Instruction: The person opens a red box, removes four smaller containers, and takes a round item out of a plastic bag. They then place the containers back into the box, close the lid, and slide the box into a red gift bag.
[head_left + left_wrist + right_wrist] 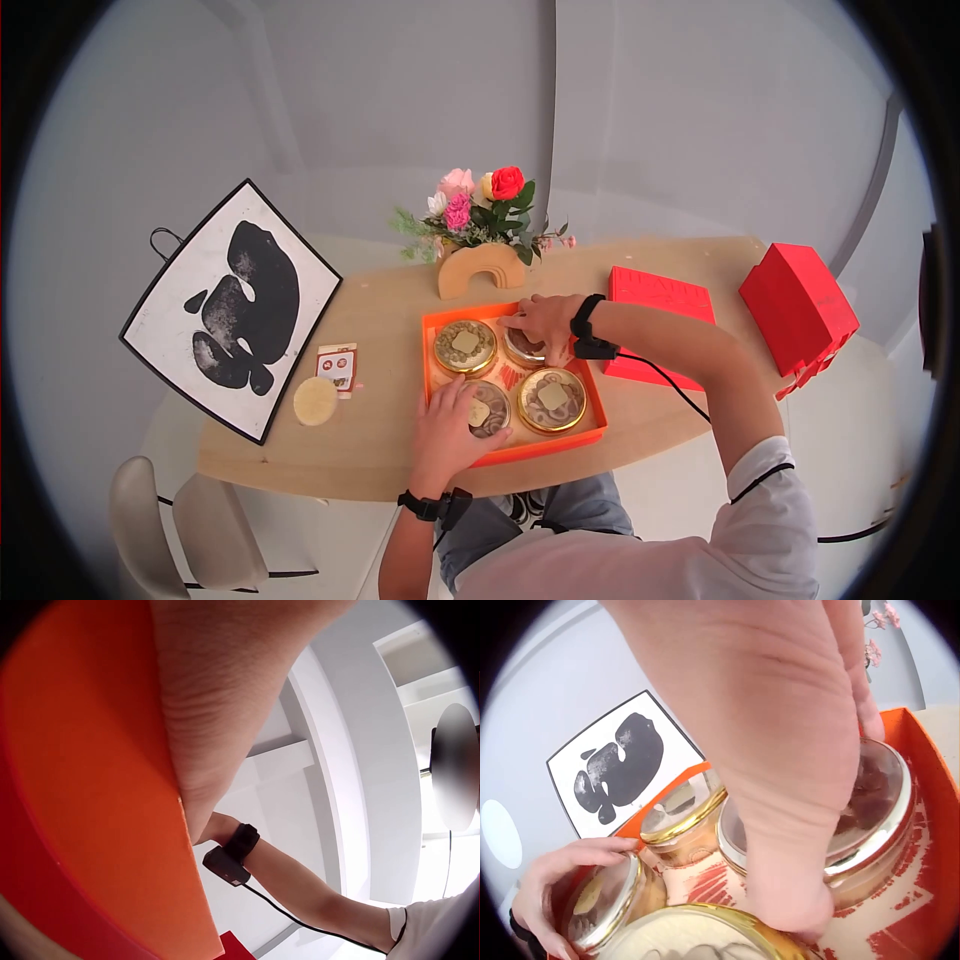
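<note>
An orange box (560,443) on the table holds several round, clear-lidded jars with metallic rims. My right hand (545,325) grips the back-right jar (889,780), thumb on one side and fingers on the other; its rim is silvery. Around the front-left jar (490,412) curl the fingers and thumb of my left hand (445,430). A gold-rimmed jar (465,345) sits at the back left and another gold-rimmed jar (552,400) at the front right, both untouched. In the left wrist view the box wall hides the left fingers.
A flower vase (480,270) stands behind the box. To the right lie a red lid (660,290) and a red box (800,300). On the left are a round pale disc (316,401), a small card (337,366) and a framed black-and-white picture (240,300).
</note>
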Demonstrator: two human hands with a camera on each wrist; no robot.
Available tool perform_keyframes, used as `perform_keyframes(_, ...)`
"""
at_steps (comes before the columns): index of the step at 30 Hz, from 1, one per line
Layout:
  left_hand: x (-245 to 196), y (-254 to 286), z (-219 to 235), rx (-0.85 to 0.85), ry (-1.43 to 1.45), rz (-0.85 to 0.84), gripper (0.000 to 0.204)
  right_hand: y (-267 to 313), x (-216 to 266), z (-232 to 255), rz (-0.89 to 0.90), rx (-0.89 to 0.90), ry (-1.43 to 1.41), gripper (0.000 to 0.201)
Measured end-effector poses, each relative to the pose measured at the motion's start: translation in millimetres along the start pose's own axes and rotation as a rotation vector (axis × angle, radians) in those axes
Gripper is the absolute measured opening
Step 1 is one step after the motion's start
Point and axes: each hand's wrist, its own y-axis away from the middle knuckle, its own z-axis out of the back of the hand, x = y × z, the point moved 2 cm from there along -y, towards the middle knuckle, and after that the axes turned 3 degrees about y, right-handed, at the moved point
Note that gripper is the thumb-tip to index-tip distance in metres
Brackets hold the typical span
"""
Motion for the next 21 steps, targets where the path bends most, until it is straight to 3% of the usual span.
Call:
perform_keyframes(4,2,0,-2,-0.003,-0.007,-0.011,0.087,8,6,19,0.013,0.118,-0.038,0.132)
perform_keyframes(7,1,1,-1,-0.021,0.026,-0.021,0.087,-18,-19,1,0.076,0.153,-0.165,0.132)
perform_keyframes(14,3,0,-4,0.003,0.013,-0.016,0.086,-8,-19,6,0.104,0.083,-0.227,0.130)
perform_keyframes(17,3,0,-4,0.002,0.012,-0.008,0.087,-6,-21,5,0.114,0.014,-0.217,0.124)
perform_keyframes(21,3,0,-5,-0.009,0.011,-0.015,0.087,-6,-22,12,0.026,0.034,-0.476,0.105)
